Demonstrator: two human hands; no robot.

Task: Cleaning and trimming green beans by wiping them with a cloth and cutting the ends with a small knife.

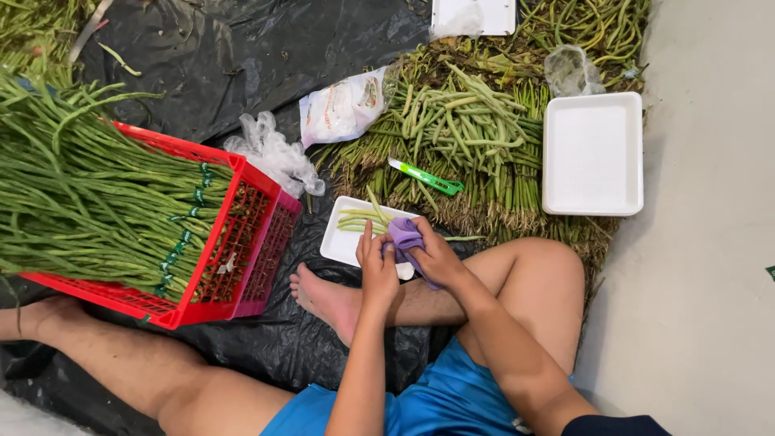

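The right hand [436, 257] pinches a purple cloth [406, 235], fingers curled round it, and the left hand [378, 262] presses against it from the left, fingers close together and touching the fabric. The cloth sits between both hands, bunched at the fingertips and trailing toward the near right under the right palm. Just beyond the fingers lies a small white tray [347, 242] with a few cut green beans [363, 218], their long axis running left to right. Farther off, a green cutter [426, 178] rests on the heaped beans [472, 129]; a red crate [242, 242] stands left.
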